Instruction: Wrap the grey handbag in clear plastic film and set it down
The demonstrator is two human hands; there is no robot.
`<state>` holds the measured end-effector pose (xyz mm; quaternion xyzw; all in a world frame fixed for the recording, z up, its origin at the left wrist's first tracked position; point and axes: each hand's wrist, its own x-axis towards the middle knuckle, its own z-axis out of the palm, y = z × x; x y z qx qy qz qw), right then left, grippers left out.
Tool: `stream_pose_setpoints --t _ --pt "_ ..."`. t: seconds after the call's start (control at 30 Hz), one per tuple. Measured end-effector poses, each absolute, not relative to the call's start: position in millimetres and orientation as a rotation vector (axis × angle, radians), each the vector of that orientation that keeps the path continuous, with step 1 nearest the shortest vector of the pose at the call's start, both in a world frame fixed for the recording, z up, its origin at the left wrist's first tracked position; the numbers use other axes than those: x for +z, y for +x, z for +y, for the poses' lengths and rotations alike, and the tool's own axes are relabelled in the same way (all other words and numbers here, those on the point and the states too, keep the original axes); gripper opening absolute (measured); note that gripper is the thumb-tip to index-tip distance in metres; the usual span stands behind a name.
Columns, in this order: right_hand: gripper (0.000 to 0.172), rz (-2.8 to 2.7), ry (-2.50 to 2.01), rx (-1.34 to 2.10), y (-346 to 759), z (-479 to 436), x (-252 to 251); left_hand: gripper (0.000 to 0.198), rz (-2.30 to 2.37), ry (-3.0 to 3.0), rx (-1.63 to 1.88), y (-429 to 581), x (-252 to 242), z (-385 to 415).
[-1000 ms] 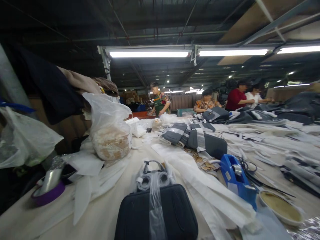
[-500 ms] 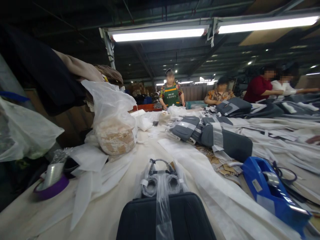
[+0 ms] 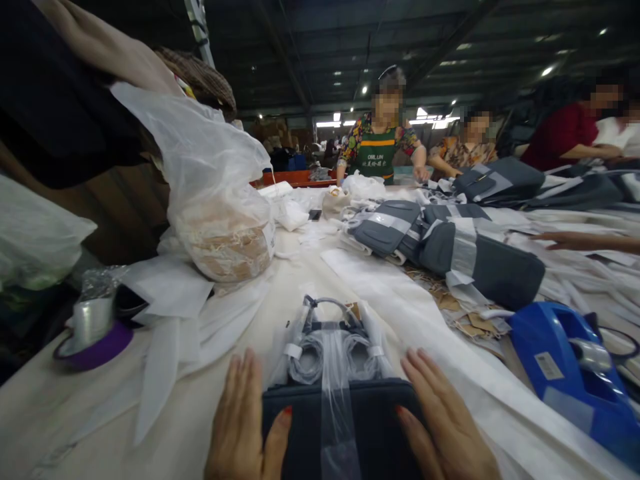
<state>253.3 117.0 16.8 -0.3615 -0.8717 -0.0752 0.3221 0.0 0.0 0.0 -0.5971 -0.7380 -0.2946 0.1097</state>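
A dark navy bag (image 3: 381, 420) lies at the bottom middle of the head view, a clear plastic band (image 3: 336, 400) running over its centre. Beyond its top edge are a thin handle and coiled straps (image 3: 306, 360) in clear wrap. My left hand (image 3: 247, 423) lies along the bag's left side, fingers stretched out and thumb over its face. On the right side my right hand (image 3: 445, 420) mirrors it, fingers straight and thumb over the bag. Neither hand is closed round the bag; whether the palms press its sides I cannot tell.
White sheet material (image 3: 400, 320) runs beside the bag. A blue tape dispenser (image 3: 550, 360) stands right, grey bags (image 3: 480, 260) behind it. Left are a purple tape roll (image 3: 103, 347) and a plastic-bagged bundle (image 3: 225, 247). A co-worker's hand (image 3: 565, 240) reaches in from the right; other people stand beyond.
Both my hands have come into view from below, one on each side of the bag. The view has tilted down and moved closer to the table. A co-worker's arm now reaches farther in at right.
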Motion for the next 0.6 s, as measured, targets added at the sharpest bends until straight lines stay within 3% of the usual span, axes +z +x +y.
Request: stream_pose_setpoints --t 0.1,0.23,0.43,0.6 --pt "0.061 -2.402 -0.861 -0.438 230.7 121.7 -5.6 0.064 -2.026 -1.807 -0.633 7.3 -16.3 21.1" --pt "0.064 -2.442 -0.963 -0.487 224.3 119.2 -31.9 0.067 -1.914 -1.767 -0.385 13.5 -31.5 33.2" --pt "0.064 -2.385 -1.010 -0.507 222.4 115.0 -33.0 0.063 -2.001 -1.874 -0.628 0.5 -32.6 24.9" --pt "0.059 -2.304 -0.977 -0.495 224.4 116.2 -34.3 0.048 -2.592 -1.629 -0.909 -32.3 -16.8 9.9"
